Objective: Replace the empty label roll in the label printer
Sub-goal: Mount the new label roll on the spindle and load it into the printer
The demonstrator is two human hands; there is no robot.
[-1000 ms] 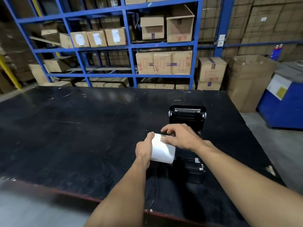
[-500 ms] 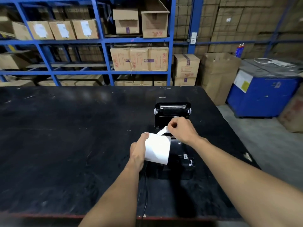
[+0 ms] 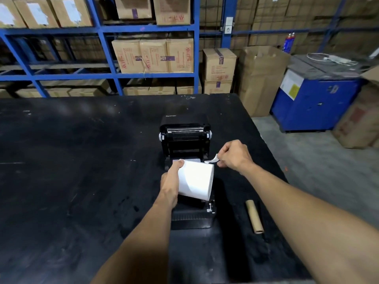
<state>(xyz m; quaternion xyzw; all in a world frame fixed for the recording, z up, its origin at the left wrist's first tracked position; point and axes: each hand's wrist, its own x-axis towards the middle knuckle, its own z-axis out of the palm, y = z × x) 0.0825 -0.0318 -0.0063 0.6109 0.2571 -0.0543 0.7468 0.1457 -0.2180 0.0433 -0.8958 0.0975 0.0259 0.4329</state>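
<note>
Left hand (image 3: 169, 181) curled round the fresh label roll (image 3: 195, 181), right hand (image 3: 235, 154) pinching its loose white tab (image 3: 212, 159) just above the open printer (image 3: 184, 130) near the table's (image 3: 82, 160) right edge — empty core (image 3: 254, 217) already out beside it, roll not yet seated, lid unclosed.

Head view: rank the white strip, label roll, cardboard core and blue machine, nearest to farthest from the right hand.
1. White strip: pinched in the right hand.
2. Label roll: just left, held by the left hand.
3. Cardboard core: on the table, nearer the person.
4. Blue machine: beyond the table, far right.
</note>
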